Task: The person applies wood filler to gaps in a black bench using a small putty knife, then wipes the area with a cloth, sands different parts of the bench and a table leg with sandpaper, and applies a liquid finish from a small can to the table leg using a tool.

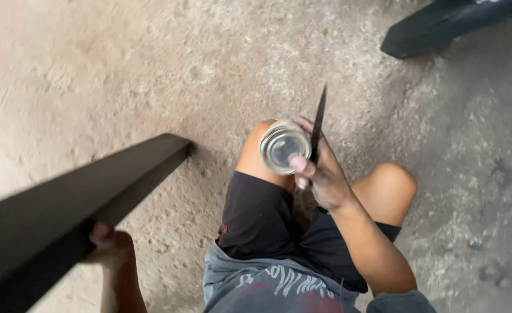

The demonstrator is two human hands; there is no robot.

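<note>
My right hand point(320, 174) is raised over my knees and grips a round glass jar point(281, 147), seen end-on, together with a dark knife blade point(318, 123) that points up and away. My left hand point(110, 242) is low at the left and holds the underside of a long black angled bar point(76, 203) that runs from the lower left toward the middle. I am seated, in black shorts point(256, 214) and a grey printed shirt, knees bare.
Rough sandy concrete ground point(123, 69) lies all around. A black slanted object point(441, 26) reaches in from the upper right corner. Darker, pitted ground is at the right edge.
</note>
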